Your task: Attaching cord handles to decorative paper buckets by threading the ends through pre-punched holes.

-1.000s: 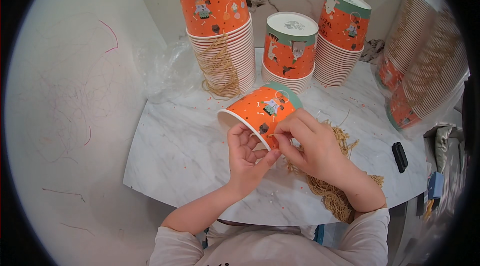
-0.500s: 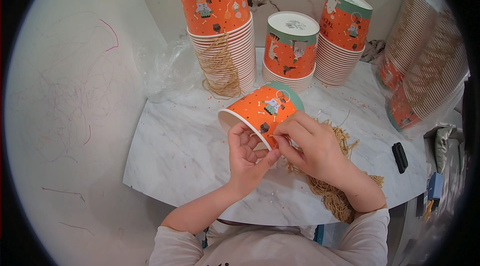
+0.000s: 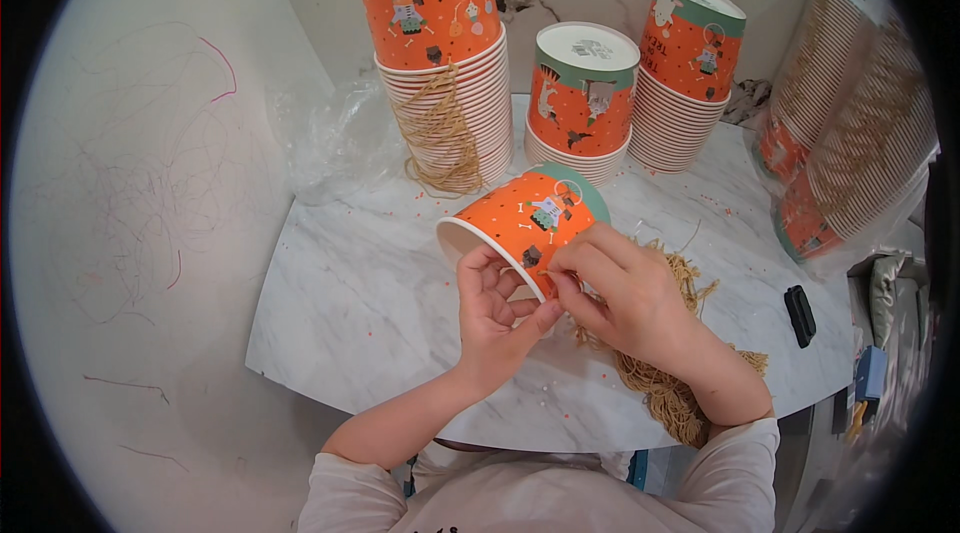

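Observation:
An orange paper cup (image 3: 510, 218) with a green band at its base lies tilted in front of me, its white-rimmed mouth toward the lower left. My left hand (image 3: 497, 318) grips it by the rim, fingers inside the mouth and thumb near the rim's lower end. At the cup's side, close to that rim, my right hand (image 3: 620, 288) pinches with thumb and forefinger. A tiny tan bit that looks like twine shows at its fingertips. Beneath my right hand and forearm lies a bundle of tan twine (image 3: 668, 395), partly hidden.
Behind stand upside-down stacks of similar cups: a tall left stack (image 3: 490, 123) with loose twine (image 3: 440, 138) draped over it, a short middle stack (image 3: 585, 98) and a right stack (image 3: 685, 123). Bagged cups (image 3: 850, 143) lean at right. A black clip-like object (image 3: 799, 316) lies near the table's right edge.
Almost nothing differs. The cup has shifted very slightly in my hands, and both hands keep their places at its rim.

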A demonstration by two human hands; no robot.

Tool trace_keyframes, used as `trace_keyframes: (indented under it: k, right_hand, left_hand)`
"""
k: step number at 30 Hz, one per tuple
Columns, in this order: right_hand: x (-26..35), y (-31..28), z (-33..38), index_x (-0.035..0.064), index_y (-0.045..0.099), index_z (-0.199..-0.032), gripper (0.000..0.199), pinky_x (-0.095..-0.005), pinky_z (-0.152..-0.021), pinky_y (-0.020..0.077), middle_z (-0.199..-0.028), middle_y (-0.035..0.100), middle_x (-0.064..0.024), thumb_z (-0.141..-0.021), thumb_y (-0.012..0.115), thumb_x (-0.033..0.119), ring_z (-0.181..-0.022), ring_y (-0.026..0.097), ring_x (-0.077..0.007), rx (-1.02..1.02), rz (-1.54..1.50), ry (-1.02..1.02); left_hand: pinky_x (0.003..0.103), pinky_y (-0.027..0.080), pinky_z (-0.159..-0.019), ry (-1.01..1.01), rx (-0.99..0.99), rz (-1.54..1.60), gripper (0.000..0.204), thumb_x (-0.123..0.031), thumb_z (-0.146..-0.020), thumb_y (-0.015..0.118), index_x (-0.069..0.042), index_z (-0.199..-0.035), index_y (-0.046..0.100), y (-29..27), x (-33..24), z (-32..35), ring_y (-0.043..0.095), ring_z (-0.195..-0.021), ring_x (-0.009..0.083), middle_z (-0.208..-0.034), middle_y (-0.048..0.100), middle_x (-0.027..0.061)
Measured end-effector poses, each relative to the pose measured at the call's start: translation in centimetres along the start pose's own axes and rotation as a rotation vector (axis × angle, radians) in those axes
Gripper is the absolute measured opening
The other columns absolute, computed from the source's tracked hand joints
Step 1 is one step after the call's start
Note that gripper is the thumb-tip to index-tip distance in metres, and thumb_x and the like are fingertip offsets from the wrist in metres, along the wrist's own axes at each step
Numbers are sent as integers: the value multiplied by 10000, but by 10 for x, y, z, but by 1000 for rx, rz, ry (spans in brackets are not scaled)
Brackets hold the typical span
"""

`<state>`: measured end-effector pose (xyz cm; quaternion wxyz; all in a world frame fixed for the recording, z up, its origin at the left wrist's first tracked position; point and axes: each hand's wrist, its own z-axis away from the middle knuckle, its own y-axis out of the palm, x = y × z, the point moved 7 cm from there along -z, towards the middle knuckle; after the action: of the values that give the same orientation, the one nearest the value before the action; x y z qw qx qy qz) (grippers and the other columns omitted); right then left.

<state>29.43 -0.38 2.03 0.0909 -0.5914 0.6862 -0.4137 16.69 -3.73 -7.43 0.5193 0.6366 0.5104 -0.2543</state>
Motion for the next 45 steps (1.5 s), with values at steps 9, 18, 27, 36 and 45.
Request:
trace_keyframes:
  k: [9, 18, 27, 36, 45]
  right_hand:
    - [1, -1, -1, 53, 661, -976, 187, -346, -578, 532, -889, 613, -79, -815, 744, 9, -695, 652, -250, 23, -7, 19]
    - [1, 3, 2, 64, 639, -1013, 189, -380, -609, 537, -920, 588, -79, -851, 728, 101, -734, 655, -270, 63, 22, -2]
    - [-7, 6, 5, 56, 640, -1036, 260, -386, -633, 544, -953, 589, -78, -795, 732, 85, -778, 664, -274, 124, 53, 8]
    - [-8, -19, -2, 53, 672, -983, 146, -386, -633, 551, -856, 632, -100, -843, 710, 72, -733, 676, -289, 145, 81, 180]
    - [-23, -28, 5, -58, 705, -1047, 141, -253, -764, 560, -947, 734, -72, -926, 646, -14, -853, 686, -105, -2, -637, 493]
  left_hand:
    - [335, 577, -939, -8, 73, 116, 510, 29, -948, 622, -8, -1376, 348, -8, 7, 3, 566, -1230, 206, -1395, 475, 157]
    - [345, 576, -927, 9, 66, -54, 237, -1, -1038, 492, 35, -1272, 516, -12, 15, 4, 641, -1105, 167, -1231, 627, 107]
    - [295, 532, -901, 94, -25, -256, 275, 37, -967, 565, 29, -1241, 583, -13, 6, 2, 642, -1039, 159, -1223, 581, 77]
    - [317, 521, -704, 557, -69, -1047, 151, -46, -748, 717, -54, -883, 651, 4, -60, 3, 651, -849, 259, -871, 655, 60]
    - [445, 440, -947, 831, -29, -1409, 150, -64, -743, 705, -108, -872, 641, 63, -123, -1, 649, -890, 243, -930, 654, -6]
